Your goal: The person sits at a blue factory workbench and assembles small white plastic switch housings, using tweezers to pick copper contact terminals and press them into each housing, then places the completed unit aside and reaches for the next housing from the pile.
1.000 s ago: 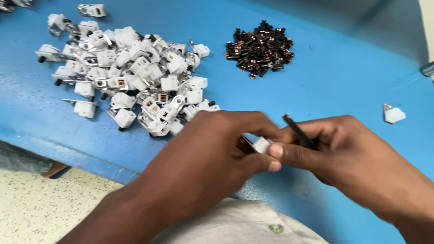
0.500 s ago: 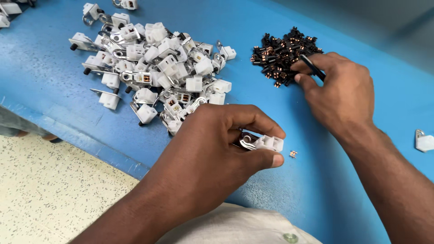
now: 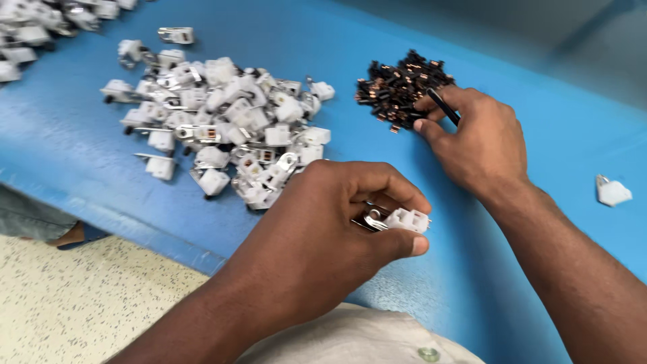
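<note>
Reaching farther than a moment ago, the right hand (image 3: 482, 138), gripping a thin black tool (image 3: 444, 106), presses fingertips into the dark copper-part pile (image 3: 397, 87); the left hand (image 3: 337, 222) pinches one white plastic piece (image 3: 404, 219), the unworked white heap (image 3: 222, 135) beyond it.

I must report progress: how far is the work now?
Done: cannot tell; one white part lies apart at right. In hand: the left hand holds a white clip; the right hand, holding a black tool, touches the dark pile. Left: a big white pile.
</note>
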A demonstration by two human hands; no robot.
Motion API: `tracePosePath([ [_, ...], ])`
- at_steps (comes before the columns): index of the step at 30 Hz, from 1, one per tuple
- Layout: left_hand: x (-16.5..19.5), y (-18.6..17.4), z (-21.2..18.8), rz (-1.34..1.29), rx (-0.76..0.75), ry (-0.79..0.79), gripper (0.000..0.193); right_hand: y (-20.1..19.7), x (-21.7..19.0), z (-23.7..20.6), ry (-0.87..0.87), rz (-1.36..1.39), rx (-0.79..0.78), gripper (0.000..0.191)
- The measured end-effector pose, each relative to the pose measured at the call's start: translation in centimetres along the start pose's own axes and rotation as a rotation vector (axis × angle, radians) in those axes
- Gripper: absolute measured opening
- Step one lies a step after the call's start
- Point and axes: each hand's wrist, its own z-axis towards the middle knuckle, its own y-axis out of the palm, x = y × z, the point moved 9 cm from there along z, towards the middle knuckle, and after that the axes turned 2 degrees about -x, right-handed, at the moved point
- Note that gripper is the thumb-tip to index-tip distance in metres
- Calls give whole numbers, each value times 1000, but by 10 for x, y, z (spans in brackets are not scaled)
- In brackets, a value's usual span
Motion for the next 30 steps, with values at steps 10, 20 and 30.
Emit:
tracePosePath([
  [10, -7, -10, -27, -38, 140, -86, 27, -16, 25, -47, 406, 19, -152, 29],
  [20, 7, -8, -12, -60, 100, -53, 32, -17, 44, -89, 488, -31, -251, 34],
  [30, 4, -2, -13, -27, 97, -9, 30, -25, 49, -111, 591, 502, -66, 29],
])
